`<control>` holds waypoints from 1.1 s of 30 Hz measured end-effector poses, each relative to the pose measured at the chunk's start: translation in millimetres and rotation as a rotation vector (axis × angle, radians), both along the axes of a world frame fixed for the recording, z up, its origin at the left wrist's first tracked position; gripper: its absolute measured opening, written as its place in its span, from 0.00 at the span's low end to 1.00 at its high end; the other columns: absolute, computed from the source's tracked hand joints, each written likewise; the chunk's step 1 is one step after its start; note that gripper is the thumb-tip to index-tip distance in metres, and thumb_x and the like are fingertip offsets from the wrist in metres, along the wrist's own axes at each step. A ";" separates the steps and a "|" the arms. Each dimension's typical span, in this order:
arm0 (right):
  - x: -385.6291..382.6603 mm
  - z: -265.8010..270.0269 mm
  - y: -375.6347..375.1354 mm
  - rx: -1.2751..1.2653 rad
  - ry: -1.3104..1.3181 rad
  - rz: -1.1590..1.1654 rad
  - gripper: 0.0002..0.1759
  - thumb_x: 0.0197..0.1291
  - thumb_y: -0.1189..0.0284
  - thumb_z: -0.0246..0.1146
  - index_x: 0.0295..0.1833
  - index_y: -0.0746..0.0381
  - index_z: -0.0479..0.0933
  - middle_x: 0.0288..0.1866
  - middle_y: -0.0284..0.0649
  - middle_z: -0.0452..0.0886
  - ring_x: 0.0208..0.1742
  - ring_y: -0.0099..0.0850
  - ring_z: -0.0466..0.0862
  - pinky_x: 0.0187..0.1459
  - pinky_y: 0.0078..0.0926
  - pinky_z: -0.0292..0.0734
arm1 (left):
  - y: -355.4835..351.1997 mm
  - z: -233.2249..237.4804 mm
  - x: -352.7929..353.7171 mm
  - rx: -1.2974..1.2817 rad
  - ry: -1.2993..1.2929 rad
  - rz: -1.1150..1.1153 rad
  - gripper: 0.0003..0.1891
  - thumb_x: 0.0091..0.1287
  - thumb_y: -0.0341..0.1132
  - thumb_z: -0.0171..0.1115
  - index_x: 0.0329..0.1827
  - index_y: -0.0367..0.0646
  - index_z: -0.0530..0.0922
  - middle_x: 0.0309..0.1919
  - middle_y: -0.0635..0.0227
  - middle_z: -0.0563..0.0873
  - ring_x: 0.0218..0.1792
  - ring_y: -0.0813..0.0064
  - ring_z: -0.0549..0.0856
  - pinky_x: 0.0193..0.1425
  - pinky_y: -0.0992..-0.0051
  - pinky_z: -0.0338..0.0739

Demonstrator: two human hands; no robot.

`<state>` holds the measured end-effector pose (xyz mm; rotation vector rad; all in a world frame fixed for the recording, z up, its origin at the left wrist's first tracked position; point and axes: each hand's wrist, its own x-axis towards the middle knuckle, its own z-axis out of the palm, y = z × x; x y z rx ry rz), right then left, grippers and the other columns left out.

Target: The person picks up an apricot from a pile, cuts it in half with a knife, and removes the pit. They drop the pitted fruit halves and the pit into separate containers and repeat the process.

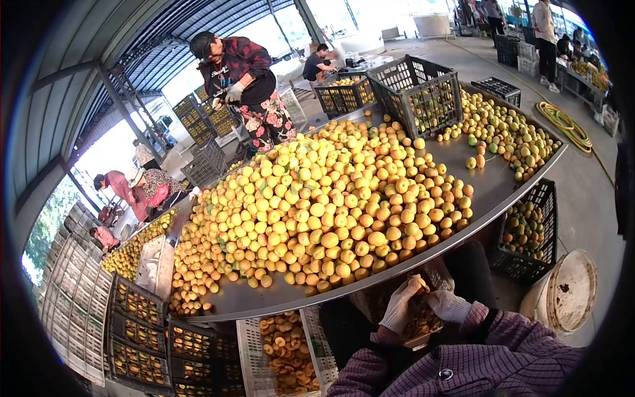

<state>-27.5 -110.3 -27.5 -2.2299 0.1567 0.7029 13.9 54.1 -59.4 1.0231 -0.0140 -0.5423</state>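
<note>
My left hand (399, 306), in a white glove, is closed on an apricot (419, 283) above a container between my knees. Close beside it, my right hand (450, 307), gloved too, has its fingers curled; whatever they grip is hidden. Beneath both hands, the container holds brownish-orange pieces (423, 324). A large heap of yellow-orange apricots (317, 205) covers much of the metal table (248, 301) in front of me. Left of my legs, a white crate (254, 351) is filled with opened apricot halves (289, 351).
Black crates of apricots (139, 331) stand at the lower left. On the right are another black crate (546, 225) and a white bucket (575, 291). A black crate (423, 89) rests on the table's far side. Across it stands a co-worker (245, 86); a yellow hose (563, 126) lies coiled.
</note>
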 end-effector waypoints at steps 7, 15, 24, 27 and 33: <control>-6.5 -19.6 13.8 -0.132 -0.452 0.082 0.22 0.73 0.54 0.51 0.58 0.60 0.72 0.41 0.56 0.85 0.41 0.54 0.85 0.38 0.47 0.80 | -16.5 21.3 -15.9 -0.323 0.297 0.033 0.32 0.76 0.61 0.44 0.58 0.37 0.74 0.48 0.60 0.81 0.54 0.64 0.80 0.64 0.64 0.74; -20.9 10.8 6.3 0.080 -0.109 -0.009 0.23 0.72 0.55 0.55 0.54 0.66 0.75 0.39 0.52 0.85 0.41 0.44 0.87 0.40 0.38 0.81 | -7.2 -15.7 0.9 -0.508 0.339 0.022 0.33 0.73 0.61 0.53 0.55 0.33 0.74 0.44 0.58 0.83 0.52 0.62 0.80 0.63 0.65 0.75; -21.5 49.9 -19.3 0.053 -0.418 -0.112 0.28 0.60 0.54 0.70 0.58 0.60 0.75 0.38 0.49 0.85 0.39 0.46 0.87 0.39 0.37 0.83 | -11.3 10.1 -2.6 -0.691 0.548 -0.042 0.29 0.73 0.57 0.55 0.57 0.36 0.73 0.47 0.57 0.83 0.54 0.60 0.80 0.60 0.67 0.77; -6.2 65.9 -14.0 -0.117 -0.484 -0.020 0.38 0.56 0.44 0.69 0.65 0.55 0.71 0.39 0.49 0.86 0.41 0.48 0.87 0.43 0.40 0.82 | -15.8 10.1 -9.1 -0.659 0.551 -0.060 0.28 0.76 0.56 0.51 0.61 0.38 0.71 0.54 0.59 0.80 0.57 0.58 0.79 0.63 0.64 0.74; 1.5 41.8 -27.6 -0.137 -0.492 0.210 0.35 0.56 0.43 0.67 0.59 0.57 0.75 0.39 0.49 0.86 0.43 0.47 0.86 0.45 0.42 0.81 | -11.7 5.7 -12.3 -0.067 0.177 -0.270 0.25 0.81 0.49 0.40 0.65 0.36 0.69 0.57 0.56 0.80 0.58 0.63 0.81 0.64 0.62 0.75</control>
